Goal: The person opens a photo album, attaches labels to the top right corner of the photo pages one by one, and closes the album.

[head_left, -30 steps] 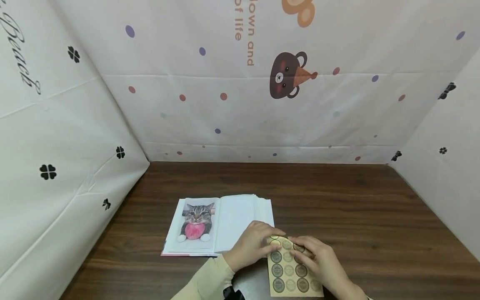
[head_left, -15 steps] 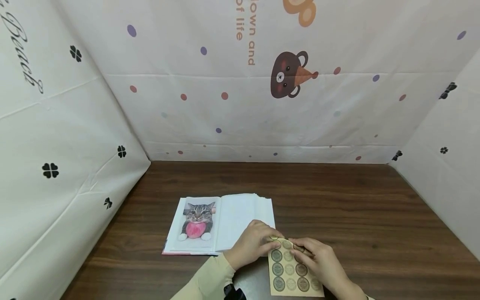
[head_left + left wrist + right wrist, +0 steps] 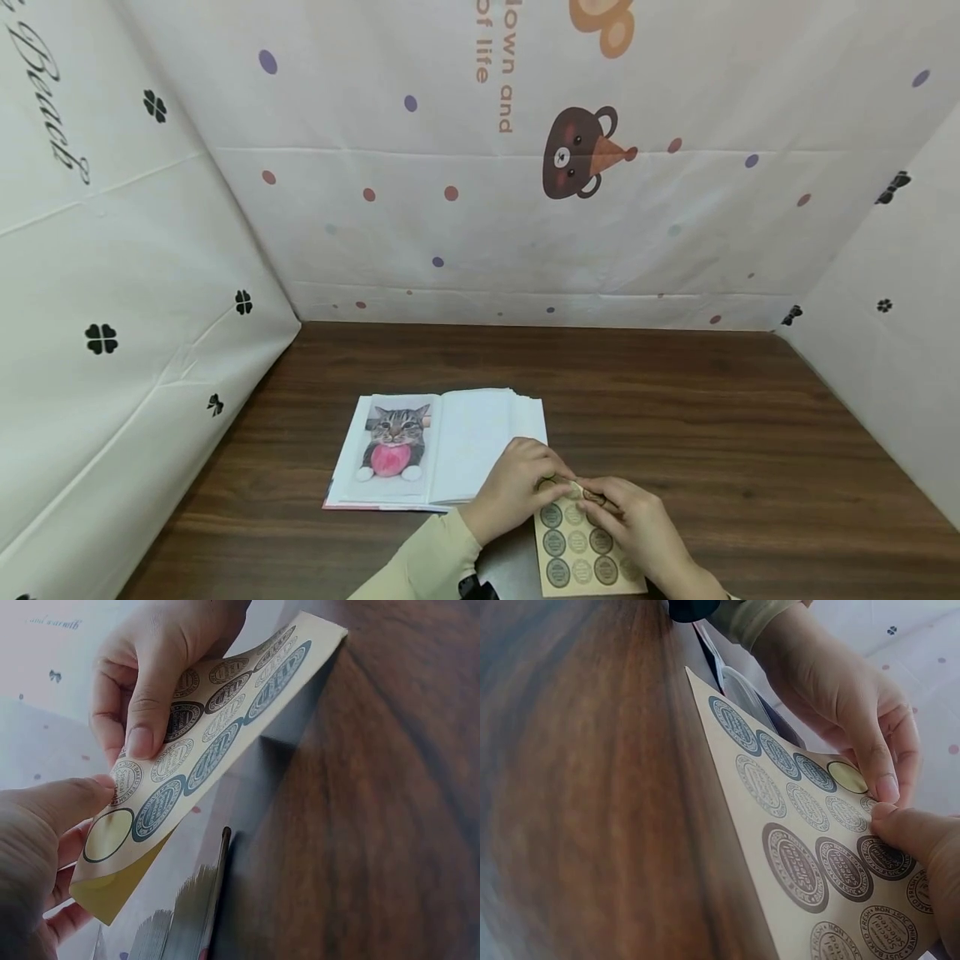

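A tan sheet of round stickers (image 3: 577, 546) is held between both hands at the table's near side. My left hand (image 3: 517, 487) pinches its far left corner, thumb on top and fingers beneath. My right hand (image 3: 637, 521) grips the far right part the same way. In the right wrist view, the thumb tips nearly meet over one pale sticker (image 3: 847, 814); whether its edge is lifted cannot be seen. The sheet curves upward at the held end. One bare yellow circle (image 3: 109, 835) shows beside the left thumb, among dark and pale printed stickers.
An open book (image 3: 480, 442) lies left of the sheet, with a cat picture (image 3: 392, 442) on its left page and a white right page. A grey surface (image 3: 510, 562) shows under the left forearm. White printed cloth (image 3: 465, 233) walls the brown wooden table (image 3: 720, 417).
My left hand has shifted slightly right, its fingertips now close to the right hand's. The sheet's far edge is more bent and covered. The right hand stays nearly in place.
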Demonstrator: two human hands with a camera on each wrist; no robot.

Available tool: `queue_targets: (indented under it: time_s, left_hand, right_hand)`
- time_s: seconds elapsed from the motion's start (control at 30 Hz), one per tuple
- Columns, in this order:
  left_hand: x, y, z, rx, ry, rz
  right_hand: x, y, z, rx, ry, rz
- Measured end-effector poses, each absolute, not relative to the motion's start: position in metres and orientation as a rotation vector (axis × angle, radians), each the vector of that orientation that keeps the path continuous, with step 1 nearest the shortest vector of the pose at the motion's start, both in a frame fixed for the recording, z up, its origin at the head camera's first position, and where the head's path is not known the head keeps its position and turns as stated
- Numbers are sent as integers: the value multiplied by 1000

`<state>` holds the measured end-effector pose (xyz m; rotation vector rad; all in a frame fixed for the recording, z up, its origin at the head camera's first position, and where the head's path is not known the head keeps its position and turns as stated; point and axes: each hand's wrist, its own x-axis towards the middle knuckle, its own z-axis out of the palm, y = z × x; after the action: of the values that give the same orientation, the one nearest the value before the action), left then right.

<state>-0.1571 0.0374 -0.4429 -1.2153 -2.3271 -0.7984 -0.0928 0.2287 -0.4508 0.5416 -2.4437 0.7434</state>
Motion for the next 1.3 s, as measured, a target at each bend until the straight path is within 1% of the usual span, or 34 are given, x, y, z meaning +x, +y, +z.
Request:
queue_targets:
  time_s: [1.3]
  left_hand:
    - [-152,33,-442,-1320,-2165,-964]
  right_hand:
    - [-98,236,-459,642,-2397,1010]
